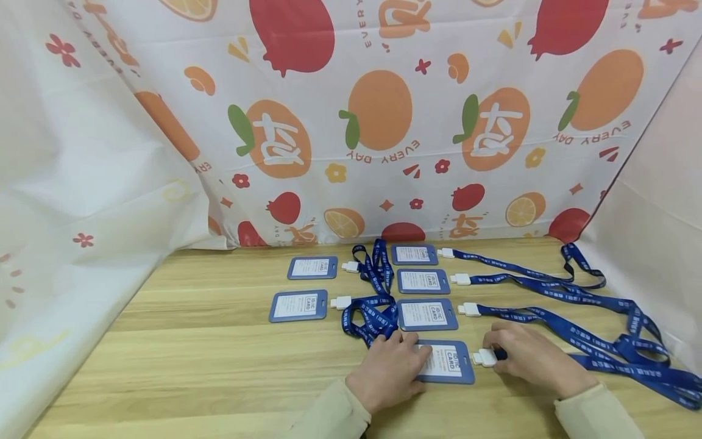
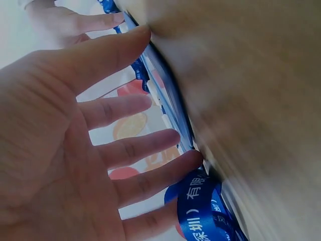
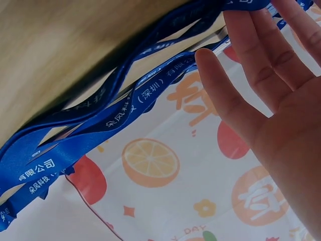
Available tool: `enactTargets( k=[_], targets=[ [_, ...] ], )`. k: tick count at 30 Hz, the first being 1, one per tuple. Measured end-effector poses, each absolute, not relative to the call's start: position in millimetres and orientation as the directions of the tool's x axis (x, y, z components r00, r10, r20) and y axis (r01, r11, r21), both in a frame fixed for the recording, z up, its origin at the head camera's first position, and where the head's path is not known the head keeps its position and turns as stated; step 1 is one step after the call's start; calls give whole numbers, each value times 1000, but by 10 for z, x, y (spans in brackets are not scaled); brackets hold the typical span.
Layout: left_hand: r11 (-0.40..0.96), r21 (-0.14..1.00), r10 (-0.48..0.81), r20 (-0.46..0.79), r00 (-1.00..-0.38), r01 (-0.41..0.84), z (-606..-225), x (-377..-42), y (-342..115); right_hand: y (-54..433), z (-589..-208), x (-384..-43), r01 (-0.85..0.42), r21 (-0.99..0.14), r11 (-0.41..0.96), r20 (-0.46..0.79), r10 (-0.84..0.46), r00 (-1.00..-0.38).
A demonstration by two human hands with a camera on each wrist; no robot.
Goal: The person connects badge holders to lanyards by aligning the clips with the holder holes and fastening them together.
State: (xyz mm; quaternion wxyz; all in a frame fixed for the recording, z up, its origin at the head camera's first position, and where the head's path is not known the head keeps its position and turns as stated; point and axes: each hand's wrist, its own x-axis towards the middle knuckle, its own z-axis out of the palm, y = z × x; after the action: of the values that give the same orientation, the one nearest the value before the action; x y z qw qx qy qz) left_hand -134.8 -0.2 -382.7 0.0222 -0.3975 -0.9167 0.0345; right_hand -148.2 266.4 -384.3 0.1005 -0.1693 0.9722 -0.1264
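Observation:
In the head view a blue ID card holder (image 1: 446, 364) lies nearest the person at the front of the table. My left hand (image 1: 390, 369) rests on its left part, fingers spread and fairly straight; the left wrist view shows the fingertips along its edge. To the right, my right hand (image 1: 532, 358) pinches a blue lanyard (image 1: 603, 364) just behind its white clip (image 1: 485, 357). That clip lies close to the holder's slotted end. In the right wrist view the lanyard straps (image 3: 115, 110) run from the fingers. The fingertips at the clip are partly hidden.
Behind lie three similar card holders (image 1: 428, 314) in a column, each with a lanyard trailing right. Two more holders (image 1: 298, 305) lie left, their lanyards (image 1: 370, 320) bunched beside them. A fruit-printed cloth (image 1: 378, 189) stands behind the wooden table (image 1: 181, 366); white cloth hangs left.

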Motion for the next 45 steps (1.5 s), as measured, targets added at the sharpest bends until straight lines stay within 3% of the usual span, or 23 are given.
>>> enactTargets(
  k=[11, 22, 45],
  targets=[
    [705, -95, 707, 26, -706, 703, -3845, -1352, -37, 2646, -3860, -1465, -335, -274, 901, -128, -380, -916],
    [684, -116, 729, 72, -681, 720, -3878, -1364, -19, 2664, -3857, -1454, -356, -264, 896, -122, -397, -910],
    [691, -115, 722, 64, -689, 714, -3855, -1391, 9, 2654, -3856, -1459, -433, -266, 861, -77, -467, -881]
  ],
)
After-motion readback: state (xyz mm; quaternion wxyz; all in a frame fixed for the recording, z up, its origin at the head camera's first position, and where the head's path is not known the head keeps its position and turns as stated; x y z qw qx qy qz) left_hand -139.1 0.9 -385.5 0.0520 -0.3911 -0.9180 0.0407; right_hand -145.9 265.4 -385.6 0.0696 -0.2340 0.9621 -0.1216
